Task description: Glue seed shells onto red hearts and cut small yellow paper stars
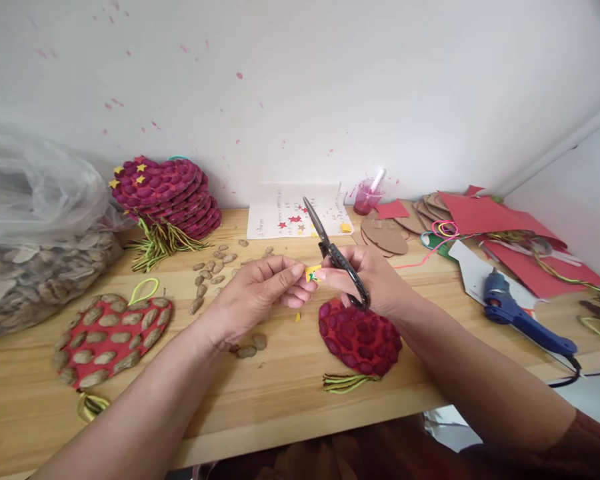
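At the centre of the frame, your left hand (265,285) is nearly closed, thumb and fingers pinching a small piece of yellow paper (310,271) with a green mark. Your right hand (373,277), curled just beside it, has hold of the scissors (336,257), blades pointing to the upper left, its thumb at the paper's edge. A purple-red heart (360,337) lies below that hand; a blue glue gun (527,323) rests at right.
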A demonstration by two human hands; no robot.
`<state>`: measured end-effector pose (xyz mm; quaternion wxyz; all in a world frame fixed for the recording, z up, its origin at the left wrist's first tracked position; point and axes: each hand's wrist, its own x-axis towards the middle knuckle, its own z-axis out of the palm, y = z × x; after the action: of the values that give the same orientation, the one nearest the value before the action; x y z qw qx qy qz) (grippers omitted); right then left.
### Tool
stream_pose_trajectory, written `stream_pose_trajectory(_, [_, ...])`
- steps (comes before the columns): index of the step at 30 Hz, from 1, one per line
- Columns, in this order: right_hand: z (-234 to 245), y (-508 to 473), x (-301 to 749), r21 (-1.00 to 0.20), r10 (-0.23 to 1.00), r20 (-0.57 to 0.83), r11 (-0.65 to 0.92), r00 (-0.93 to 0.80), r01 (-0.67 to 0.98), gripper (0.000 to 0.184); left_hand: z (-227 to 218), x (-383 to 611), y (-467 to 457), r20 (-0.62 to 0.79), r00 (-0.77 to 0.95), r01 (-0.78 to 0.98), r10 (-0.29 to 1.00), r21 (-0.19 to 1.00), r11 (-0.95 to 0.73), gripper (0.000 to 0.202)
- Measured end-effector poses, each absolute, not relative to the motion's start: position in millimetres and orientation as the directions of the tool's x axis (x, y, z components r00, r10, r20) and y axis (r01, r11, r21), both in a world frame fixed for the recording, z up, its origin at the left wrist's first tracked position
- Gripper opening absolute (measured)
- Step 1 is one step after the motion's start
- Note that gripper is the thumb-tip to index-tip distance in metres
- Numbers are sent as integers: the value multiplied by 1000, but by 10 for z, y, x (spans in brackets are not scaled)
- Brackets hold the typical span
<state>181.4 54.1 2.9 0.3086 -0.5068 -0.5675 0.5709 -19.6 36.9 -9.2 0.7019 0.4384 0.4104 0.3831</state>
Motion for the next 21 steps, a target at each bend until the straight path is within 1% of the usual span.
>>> stream_pose_trajectory(3, [32,538,1782,-972,941,-221,-189,-255,141,19,-120,-141,343,-264,327,-265,908,896,356,30])
stream_pose_trajectory(8, [-3,515,1719,-981,960,-193,-185,-204,54,20,-139,-57,298,-240,255,-289,937,906,310,27])
stream_pose_trajectory(12, [-67,500,1682,-986,970,-165,-161,-180,35,19,-155,-10,281,-211,197,-325,958,907,267,26])
stream_pose_trajectory(16, [-94,487,1648,-987,972,-160,-158,-173,28,18,-168,17,263,-212,139,-348,967,904,248,28])
stream_pose_trajectory(21, [-77,464,1610,-989,977,-149,-146,-155,29,19,-182,15,247,-172,108,-319,979,927,198,26])
